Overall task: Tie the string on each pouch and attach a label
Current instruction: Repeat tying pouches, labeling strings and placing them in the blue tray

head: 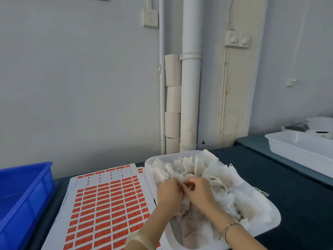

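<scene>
A white plastic tray (273,216) sits in front of me, heaped with several white fabric pouches (212,168). My left hand (168,193) and my right hand (200,193) meet over the tray's left part, fingers curled, pinching the gathered top of one pouch (187,213) that hangs below them. The string is too fine to make out. Left of the tray lies a white sheet of orange-red labels (108,206) in rows, with some spots at its far end peeled bare.
A blue plastic crate (23,193) stands at the left edge. A second white tray (302,150) sits at the back right on a dark blue table (288,177). White pipes and cardboard rolls stand against the wall behind.
</scene>
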A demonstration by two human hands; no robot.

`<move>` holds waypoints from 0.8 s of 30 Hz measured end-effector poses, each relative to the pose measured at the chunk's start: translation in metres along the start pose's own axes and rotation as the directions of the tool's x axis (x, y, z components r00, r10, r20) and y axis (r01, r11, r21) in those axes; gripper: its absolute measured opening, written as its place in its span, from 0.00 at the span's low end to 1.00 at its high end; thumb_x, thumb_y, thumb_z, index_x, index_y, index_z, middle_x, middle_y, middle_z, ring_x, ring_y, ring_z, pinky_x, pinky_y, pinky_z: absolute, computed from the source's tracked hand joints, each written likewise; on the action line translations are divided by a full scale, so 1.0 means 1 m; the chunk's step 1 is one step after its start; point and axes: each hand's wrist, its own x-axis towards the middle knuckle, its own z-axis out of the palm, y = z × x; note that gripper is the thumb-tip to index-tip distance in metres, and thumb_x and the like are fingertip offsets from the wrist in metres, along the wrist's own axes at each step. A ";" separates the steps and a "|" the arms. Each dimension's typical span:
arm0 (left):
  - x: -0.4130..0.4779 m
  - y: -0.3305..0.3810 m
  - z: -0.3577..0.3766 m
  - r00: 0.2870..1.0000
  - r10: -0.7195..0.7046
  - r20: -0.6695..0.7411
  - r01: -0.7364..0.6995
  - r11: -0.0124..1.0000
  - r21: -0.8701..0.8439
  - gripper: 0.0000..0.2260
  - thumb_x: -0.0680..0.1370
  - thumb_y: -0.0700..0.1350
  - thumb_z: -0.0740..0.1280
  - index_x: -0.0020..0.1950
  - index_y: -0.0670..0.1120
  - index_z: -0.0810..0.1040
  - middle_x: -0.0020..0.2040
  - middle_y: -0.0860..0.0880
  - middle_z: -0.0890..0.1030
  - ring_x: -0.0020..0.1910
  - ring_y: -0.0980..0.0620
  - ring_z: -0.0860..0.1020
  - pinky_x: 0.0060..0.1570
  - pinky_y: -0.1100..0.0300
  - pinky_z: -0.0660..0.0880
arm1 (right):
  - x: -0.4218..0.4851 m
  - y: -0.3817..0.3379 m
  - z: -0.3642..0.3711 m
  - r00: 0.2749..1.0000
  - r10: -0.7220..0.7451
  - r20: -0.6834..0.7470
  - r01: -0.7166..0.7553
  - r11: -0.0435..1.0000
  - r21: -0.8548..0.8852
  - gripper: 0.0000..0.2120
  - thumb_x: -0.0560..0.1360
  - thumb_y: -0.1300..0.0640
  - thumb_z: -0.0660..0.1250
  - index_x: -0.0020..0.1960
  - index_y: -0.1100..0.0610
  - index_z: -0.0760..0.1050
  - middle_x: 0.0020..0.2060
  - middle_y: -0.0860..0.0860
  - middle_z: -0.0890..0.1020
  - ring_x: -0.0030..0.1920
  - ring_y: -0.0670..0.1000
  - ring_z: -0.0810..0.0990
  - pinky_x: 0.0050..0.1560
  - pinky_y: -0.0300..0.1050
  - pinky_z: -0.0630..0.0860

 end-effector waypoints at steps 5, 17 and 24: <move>-0.011 -0.001 -0.028 0.996 -0.060 -0.070 0.019 0.879 -0.477 0.06 0.79 0.46 0.64 0.46 0.48 0.80 0.37 0.53 0.80 0.37 0.58 0.78 0.39 0.70 0.73 | -0.003 -0.017 -0.017 0.997 -0.029 -0.070 0.048 0.957 0.287 0.08 0.78 0.59 0.65 0.51 0.48 0.80 0.48 0.42 0.82 0.48 0.39 0.78 0.48 0.30 0.72; -0.087 -0.031 -0.125 0.956 -0.228 -0.182 -0.018 0.575 -0.818 0.04 0.74 0.51 0.71 0.46 0.55 0.78 0.41 0.65 0.80 0.44 0.66 0.79 0.32 0.74 0.74 | -0.046 -0.118 -0.014 0.995 -0.092 -0.042 0.099 0.807 0.583 0.06 0.71 0.59 0.73 0.47 0.51 0.82 0.38 0.45 0.85 0.36 0.46 0.84 0.35 0.37 0.79; -0.140 -0.062 -0.161 0.892 -0.381 -0.243 -0.013 0.516 -0.857 0.16 0.65 0.59 0.70 0.46 0.52 0.81 0.42 0.58 0.83 0.44 0.55 0.82 0.37 0.66 0.79 | -0.062 -0.157 0.011 0.996 -0.051 0.077 -0.012 0.754 0.657 0.10 0.72 0.51 0.69 0.50 0.54 0.81 0.40 0.48 0.84 0.35 0.53 0.84 0.40 0.50 0.82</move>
